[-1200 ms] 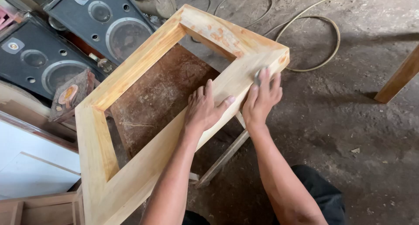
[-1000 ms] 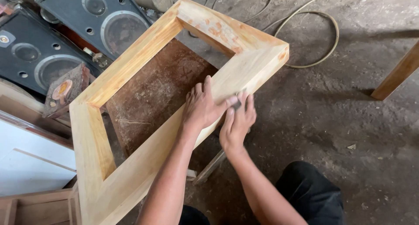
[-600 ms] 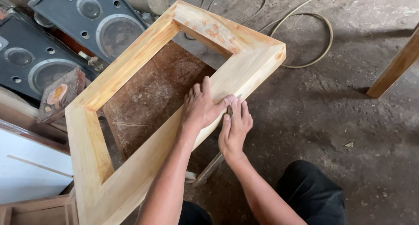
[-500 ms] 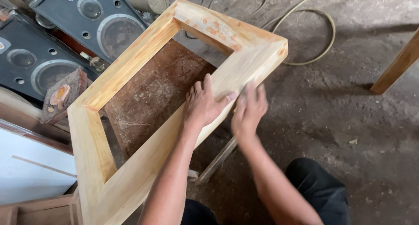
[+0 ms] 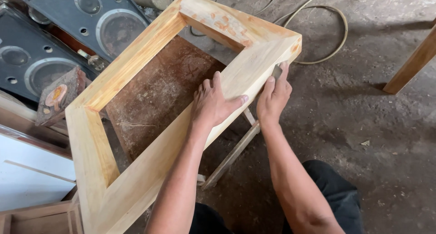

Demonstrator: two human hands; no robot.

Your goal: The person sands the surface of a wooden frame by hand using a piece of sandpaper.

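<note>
A large rectangular frame of pale wood (image 5: 136, 61) lies on a small table with a worn brown top (image 5: 159, 93). My left hand (image 5: 213, 102) rests flat on the frame's near right rail, fingers spread, pressing it down. My right hand (image 5: 274, 95) is against the outer edge of that same rail, close to the far right corner. It presses a small grey piece, apparently sandpaper (image 5: 276, 72), onto the edge. Orange stains mark the far rail of the frame.
Two dark loudspeakers (image 5: 68, 29) lie at the upper left, with a wooden block (image 5: 59, 95) beside them. A pale cable (image 5: 318, 29) loops on the dusty concrete floor beyond the frame. A wooden leg (image 5: 411, 63) stands at the right. White board and boxes sit at the lower left.
My right hand slid back along the rail's outer edge toward me, then forward again to the far corner. The left hand stayed pressed on the rail.
</note>
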